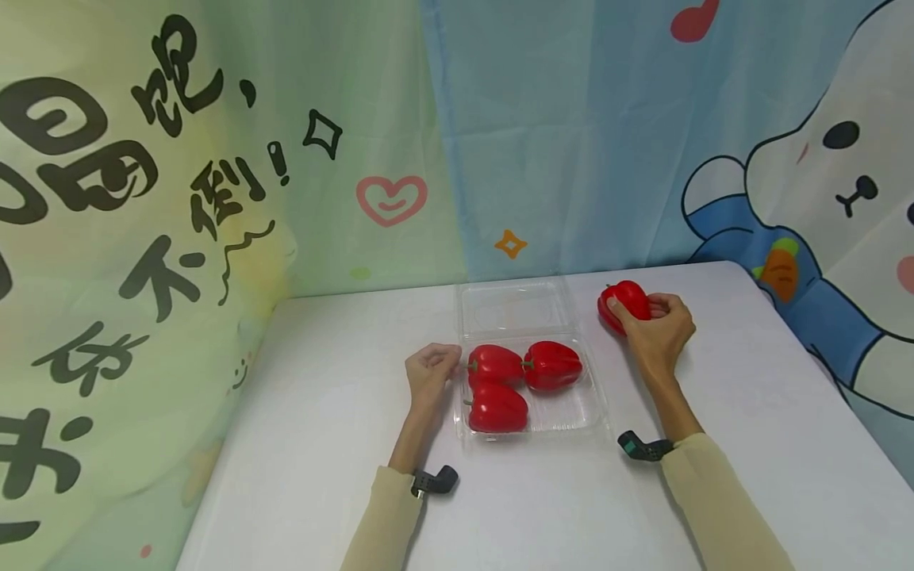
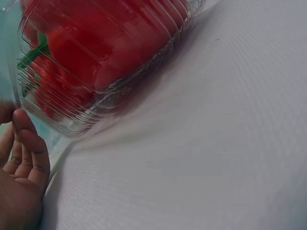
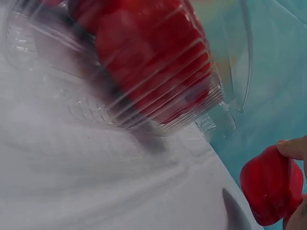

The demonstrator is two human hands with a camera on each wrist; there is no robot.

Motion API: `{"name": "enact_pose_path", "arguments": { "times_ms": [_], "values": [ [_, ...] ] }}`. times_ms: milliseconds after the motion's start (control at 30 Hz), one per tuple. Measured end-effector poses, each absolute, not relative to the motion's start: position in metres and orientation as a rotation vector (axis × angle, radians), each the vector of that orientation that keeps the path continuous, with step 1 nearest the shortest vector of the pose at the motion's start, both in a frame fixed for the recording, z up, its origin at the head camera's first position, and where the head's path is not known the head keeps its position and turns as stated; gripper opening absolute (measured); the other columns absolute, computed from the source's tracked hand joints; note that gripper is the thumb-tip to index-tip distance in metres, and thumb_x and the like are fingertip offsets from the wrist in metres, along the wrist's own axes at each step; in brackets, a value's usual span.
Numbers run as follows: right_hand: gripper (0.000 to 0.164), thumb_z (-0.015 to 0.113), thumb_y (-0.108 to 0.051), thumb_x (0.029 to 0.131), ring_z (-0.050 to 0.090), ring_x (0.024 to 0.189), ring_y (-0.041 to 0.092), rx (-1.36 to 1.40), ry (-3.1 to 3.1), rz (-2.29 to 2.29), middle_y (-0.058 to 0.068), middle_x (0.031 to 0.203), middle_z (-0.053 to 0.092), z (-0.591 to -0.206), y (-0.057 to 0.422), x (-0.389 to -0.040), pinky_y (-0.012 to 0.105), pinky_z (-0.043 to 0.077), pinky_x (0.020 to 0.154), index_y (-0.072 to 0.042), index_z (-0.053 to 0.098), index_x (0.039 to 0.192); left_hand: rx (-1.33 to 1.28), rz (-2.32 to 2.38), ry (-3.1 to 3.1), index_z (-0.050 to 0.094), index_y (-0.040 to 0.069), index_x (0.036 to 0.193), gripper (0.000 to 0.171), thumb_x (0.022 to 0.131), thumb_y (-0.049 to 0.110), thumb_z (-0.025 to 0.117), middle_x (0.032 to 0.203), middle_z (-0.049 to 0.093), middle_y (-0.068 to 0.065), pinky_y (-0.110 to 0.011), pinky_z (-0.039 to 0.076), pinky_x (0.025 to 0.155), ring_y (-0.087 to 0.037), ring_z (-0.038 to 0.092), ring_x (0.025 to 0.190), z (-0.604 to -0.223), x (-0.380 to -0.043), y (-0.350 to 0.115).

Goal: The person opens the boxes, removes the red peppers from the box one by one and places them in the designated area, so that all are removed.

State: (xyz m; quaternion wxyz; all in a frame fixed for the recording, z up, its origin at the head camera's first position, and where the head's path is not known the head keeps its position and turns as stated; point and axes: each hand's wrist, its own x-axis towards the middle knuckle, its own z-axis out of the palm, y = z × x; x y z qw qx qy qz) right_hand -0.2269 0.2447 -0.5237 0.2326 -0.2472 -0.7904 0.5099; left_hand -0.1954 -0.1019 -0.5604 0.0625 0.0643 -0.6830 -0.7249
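Note:
My right hand (image 1: 660, 329) grips a red bell pepper (image 1: 628, 300) to the right of a clear plastic clamshell container (image 1: 571, 412). In the right wrist view that held pepper (image 3: 271, 187) hangs above its shadow on the table, thumb on top. Beside the container's left edge, my left hand (image 1: 432, 373) pinches the rim between thumb and forefinger, as the left wrist view shows at the rim (image 2: 18, 91). Inside the container lie three red peppers: one at the back left (image 1: 495, 365), one at the back right (image 1: 552, 365), one at the front left (image 1: 497, 408).
The container's lid (image 1: 514, 305) is folded back toward the rear of the white table (image 1: 343, 444). A printed curtain (image 1: 543, 143) hangs behind and along the left side. Both wrists wear small dark cameras.

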Motion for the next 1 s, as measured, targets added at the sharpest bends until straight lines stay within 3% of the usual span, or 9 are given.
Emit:
{"name": "enact_pose_path", "arguments": {
  "times_ms": [367, 1000],
  "values": [
    [0.071, 0.085, -0.040, 0.093, 0.050, 0.142, 0.030, -0.685, -2.174, 1.387, 0.020, 0.150, 0.061, -0.528, 0.246, -0.235, 0.055, 0.053, 0.117, -0.002, 0.057, 0.146, 0.179, -2.193, -2.077, 0.079, 0.002, 0.098, 0.014, 0.100, 0.016, 0.078, 0.077, 0.076, 0.003, -0.021, 0.059, 0.072, -0.009, 0.068, 0.073, -0.558, -0.195, -0.102],
    [0.073, 0.085, -0.042, 0.093, 0.050, 0.142, 0.031, -0.676, -2.181, 1.390, 0.021, 0.151, 0.060, -0.535, 0.243, -0.239, 0.055, 0.053, 0.117, -0.001, 0.055, 0.147, 0.193, -2.216, -2.057, 0.079, 0.001, 0.098, 0.015, 0.099, 0.016, 0.079, 0.082, 0.079, -0.006, -0.022, 0.060, 0.073, -0.010, 0.069, 0.073, -0.560, -0.196, -0.103]
  ]
}}
